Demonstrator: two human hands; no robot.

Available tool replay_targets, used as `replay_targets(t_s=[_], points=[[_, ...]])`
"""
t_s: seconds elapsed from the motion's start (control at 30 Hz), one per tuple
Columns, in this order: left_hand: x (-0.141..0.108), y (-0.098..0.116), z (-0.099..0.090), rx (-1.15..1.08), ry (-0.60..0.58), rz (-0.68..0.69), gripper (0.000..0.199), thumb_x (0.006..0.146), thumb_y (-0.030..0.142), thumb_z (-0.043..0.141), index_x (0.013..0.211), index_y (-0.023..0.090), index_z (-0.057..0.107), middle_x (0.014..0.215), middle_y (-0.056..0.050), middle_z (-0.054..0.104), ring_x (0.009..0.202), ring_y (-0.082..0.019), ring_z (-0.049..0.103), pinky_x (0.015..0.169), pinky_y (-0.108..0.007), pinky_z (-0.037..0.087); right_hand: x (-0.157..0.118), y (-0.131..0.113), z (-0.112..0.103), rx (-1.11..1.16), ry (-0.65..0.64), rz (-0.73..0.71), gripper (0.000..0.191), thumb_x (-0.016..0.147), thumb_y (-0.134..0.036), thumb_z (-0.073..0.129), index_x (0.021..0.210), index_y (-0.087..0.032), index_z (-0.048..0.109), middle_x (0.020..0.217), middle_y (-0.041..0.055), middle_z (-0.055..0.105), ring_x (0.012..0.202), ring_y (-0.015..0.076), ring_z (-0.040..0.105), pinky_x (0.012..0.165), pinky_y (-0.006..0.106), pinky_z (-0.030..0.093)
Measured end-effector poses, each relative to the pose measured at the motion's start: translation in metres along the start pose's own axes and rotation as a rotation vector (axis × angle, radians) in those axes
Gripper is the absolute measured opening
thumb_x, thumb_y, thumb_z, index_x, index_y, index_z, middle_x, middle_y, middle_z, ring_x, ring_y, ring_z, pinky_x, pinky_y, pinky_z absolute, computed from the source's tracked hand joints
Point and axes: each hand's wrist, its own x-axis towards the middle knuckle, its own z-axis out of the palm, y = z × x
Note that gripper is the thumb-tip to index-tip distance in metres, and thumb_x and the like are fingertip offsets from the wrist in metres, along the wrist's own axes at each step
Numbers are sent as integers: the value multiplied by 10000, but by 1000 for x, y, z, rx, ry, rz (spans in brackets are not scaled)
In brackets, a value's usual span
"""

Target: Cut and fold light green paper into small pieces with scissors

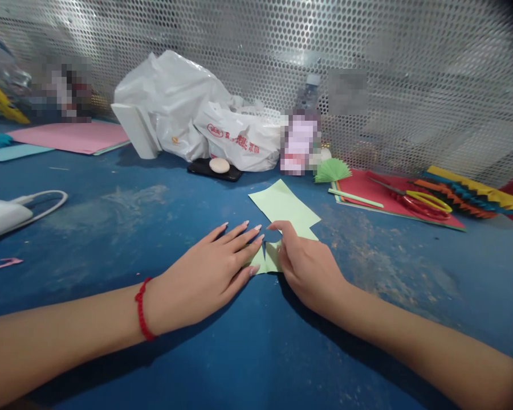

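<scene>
A small light green paper [273, 257] with a narrow slit or gap near its middle lies on the blue table [239, 353]. My left hand [205, 273] lies flat with its fingers stretched out, the fingertips on the paper's left part. A red cord is round that wrist. My right hand [308, 262] is curled at the paper's right part, its index finger bent and the other fingers folded under; what they grip, if anything, is hidden. Just beyond my hands lies a larger light green sheet [286, 205], flat and set at an angle.
Red-handled scissors [423, 204] lie on red paper [367, 185] at the right, near folded paper strips [474, 193] and a green paper fan [332, 170]. White plastic bags [183, 108] stand behind. Pink sheets [72, 136] and a white device [4, 219] are at the left.
</scene>
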Motion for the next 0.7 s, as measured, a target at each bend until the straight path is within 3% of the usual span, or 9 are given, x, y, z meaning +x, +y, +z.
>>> replay_targets(t_s=[0.2, 0.4, 0.57, 0.7], points=[[0, 1, -1, 43, -34, 4, 500, 1024, 400, 310, 1471, 202, 417, 1552, -92, 348, 1454, -297, 296, 1165, -534, 275, -1, -1, 0, -117, -15, 21, 332, 949, -187, 367, 1277, -196, 417, 745, 57, 719, 582, 203, 634, 491, 273, 179], [0, 0, -4, 17, -50, -19, 500, 1026, 436, 306, 1480, 246, 395, 1567, -52, 327, 1456, -279, 297, 1167, -520, 275, 7, 25, -6, -150, -27, 35, 302, 967, -184, 361, 1253, -209, 455, 749, 50, 715, 593, 202, 628, 507, 265, 229], [1, -7, -8, -48, -42, -7, 555, 1011, 490, 338, 1507, 242, 335, 1543, -53, 386, 1440, -260, 335, 1186, -513, 250, 18, 41, -10, 99, 281, 62, 313, 983, -326, 447, 1272, -206, 469, 978, 77, 674, 822, 218, 630, 676, 306, 430], [3, -14, -9, -92, -37, -8, 623, 976, 559, 388, 1502, 227, 345, 1520, -62, 428, 1425, -247, 366, 1197, -491, 250, 13, 34, -7, 357, 423, -32, 358, 968, -328, 508, 1296, -200, 441, 1146, 108, 599, 1041, 229, 579, 877, 373, 463]])
